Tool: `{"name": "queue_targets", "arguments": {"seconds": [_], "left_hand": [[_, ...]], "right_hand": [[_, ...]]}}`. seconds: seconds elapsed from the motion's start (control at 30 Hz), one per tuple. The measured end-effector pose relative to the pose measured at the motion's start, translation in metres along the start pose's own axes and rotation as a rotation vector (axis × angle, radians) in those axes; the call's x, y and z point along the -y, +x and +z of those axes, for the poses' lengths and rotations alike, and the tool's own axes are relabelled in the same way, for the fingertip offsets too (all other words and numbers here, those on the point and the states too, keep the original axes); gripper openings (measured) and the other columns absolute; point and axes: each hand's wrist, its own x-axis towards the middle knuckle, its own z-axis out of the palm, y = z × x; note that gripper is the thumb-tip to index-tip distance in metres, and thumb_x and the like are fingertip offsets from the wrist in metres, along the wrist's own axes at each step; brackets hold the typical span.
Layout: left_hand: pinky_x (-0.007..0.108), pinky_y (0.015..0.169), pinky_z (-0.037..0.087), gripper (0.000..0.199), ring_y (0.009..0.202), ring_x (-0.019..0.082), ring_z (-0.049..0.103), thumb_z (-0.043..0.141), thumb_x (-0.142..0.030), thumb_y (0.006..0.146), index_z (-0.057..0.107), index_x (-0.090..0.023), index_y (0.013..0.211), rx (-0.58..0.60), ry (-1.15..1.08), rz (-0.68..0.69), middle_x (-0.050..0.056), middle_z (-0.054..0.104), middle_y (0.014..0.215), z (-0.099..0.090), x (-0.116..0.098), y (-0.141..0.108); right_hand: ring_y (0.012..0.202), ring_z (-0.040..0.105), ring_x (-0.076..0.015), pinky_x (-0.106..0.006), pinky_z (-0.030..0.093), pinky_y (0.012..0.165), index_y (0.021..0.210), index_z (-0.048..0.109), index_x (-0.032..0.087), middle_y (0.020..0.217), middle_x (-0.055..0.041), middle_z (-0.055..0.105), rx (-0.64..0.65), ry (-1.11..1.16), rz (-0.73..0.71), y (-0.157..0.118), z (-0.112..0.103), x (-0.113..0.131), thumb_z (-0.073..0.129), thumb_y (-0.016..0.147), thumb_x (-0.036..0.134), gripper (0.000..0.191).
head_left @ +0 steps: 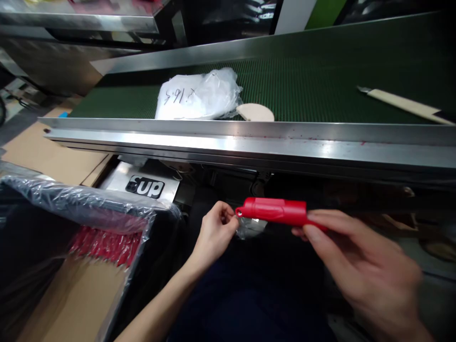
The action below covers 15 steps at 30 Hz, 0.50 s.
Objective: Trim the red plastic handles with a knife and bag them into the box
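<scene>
My right hand (359,256) grips a red plastic cylinder (276,210) by its right end, between thumb and fingers. The cylinder lies nearly level in the air, and a small eyelet shows at its left end. My left hand (217,228) is closed in a pinch close to that eyelet. A wisp of clear plastic film (242,230) hangs at its fingertips, partly hidden behind the hand and the cylinder. Whether the left fingers touch the eyelet, I cannot tell.
A green conveyor belt (302,85) with a metal rail (213,137) runs across ahead. A white plastic packet (185,97), a pale rounded piece (256,112) and a cream-handled knife (402,103) lie on it. At left, a plastic-lined box (85,192) holds several wrapped red items (107,244).
</scene>
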Motion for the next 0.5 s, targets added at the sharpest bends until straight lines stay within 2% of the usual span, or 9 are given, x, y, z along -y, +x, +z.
{"name": "queue_targets", "arguments": {"seconds": [0.1,0.27,0.4,0.5], "left_hand": [[0.022,0.053,0.037,0.017,0.058,0.011,0.050,0.061,-0.030,0.078,0.052,-0.017,0.074,-0.023,-0.100,-0.071,-0.002,0.053,0.062,0.000,0.002,0.005],[0.022,0.055,0.043,0.022,0.056,0.011,0.053,0.064,-0.034,0.079,0.057,-0.014,0.078,0.014,-0.225,-0.136,0.000,0.058,0.064,0.002,-0.011,-0.003],[0.023,0.060,0.046,0.020,0.062,0.013,0.056,0.063,-0.033,0.081,0.061,-0.013,0.081,0.029,-0.264,-0.111,0.002,0.061,0.069,0.001,-0.016,-0.011],[0.024,0.062,0.045,0.021,0.065,0.013,0.053,0.060,-0.034,0.085,0.064,-0.014,0.085,-0.004,-0.248,-0.057,0.002,0.061,0.073,-0.001,-0.013,-0.014]], "right_hand": [[0.085,0.067,-0.0154,-0.027,0.055,0.082,0.106,0.066,0.024,0.104,-0.0013,0.068,0.027,-0.170,-0.181,-0.014,-0.005,0.008,0.065,0.086,0.013,0.023],[0.079,0.070,-0.0173,-0.028,0.060,0.075,0.111,0.065,0.020,0.092,-0.0042,0.072,0.097,-0.288,-0.488,-0.013,0.005,0.010,0.063,0.082,0.003,0.033],[0.093,0.068,-0.0202,-0.031,0.060,0.081,0.117,0.063,0.015,0.099,-0.0083,0.071,0.187,-0.255,-0.555,-0.013,0.007,-0.004,0.061,0.080,-0.002,0.040],[0.105,0.065,-0.0227,-0.036,0.058,0.087,0.119,0.062,0.011,0.111,-0.0119,0.068,0.352,-0.225,-0.598,-0.015,0.005,-0.014,0.054,0.082,-0.003,0.040]]}}
